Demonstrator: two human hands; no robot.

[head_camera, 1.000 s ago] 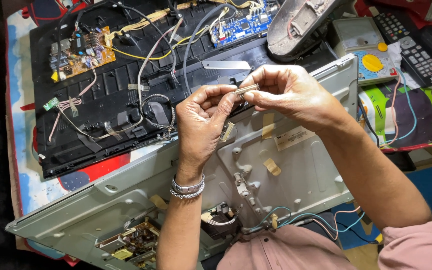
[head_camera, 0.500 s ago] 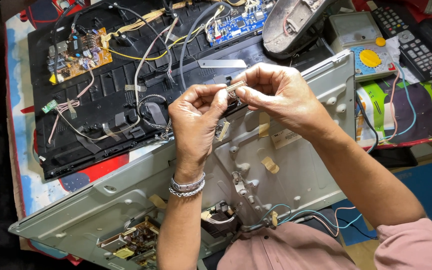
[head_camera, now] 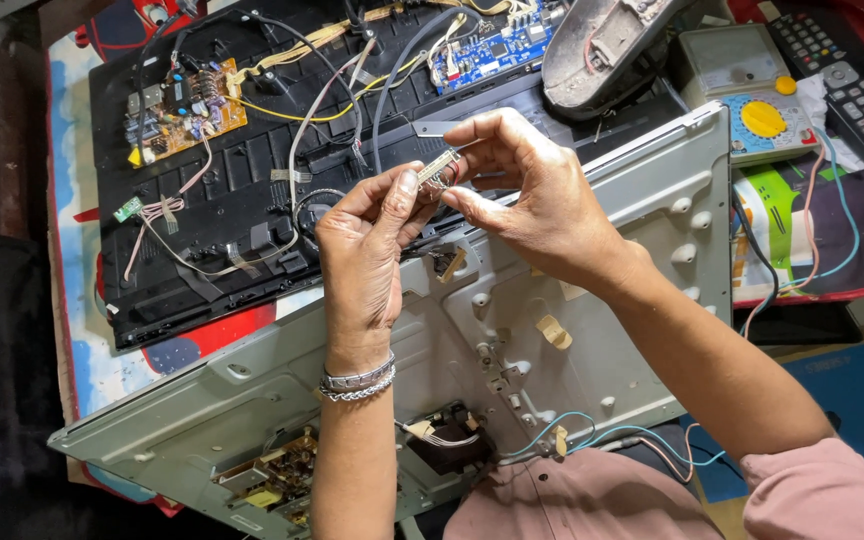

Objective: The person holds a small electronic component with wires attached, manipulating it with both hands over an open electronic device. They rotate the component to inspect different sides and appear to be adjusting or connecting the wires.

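Both hands meet above the grey metal back panel (head_camera: pixel 592 300): the left hand (head_camera: pixel 362 250) and the right hand (head_camera: pixel 532 190) each pinch closed on one end of a small metal strip (head_camera: pixel 436 166) — thin, silvery, tilted — held between fingertips, with a black plastic rear cover (head_camera: pixel 212 260) carrying circuit boards beyond

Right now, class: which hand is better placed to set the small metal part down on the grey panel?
Probably the right hand: it pinches the small metal part directly above the grey metal panel, while the left hand steadies its end.
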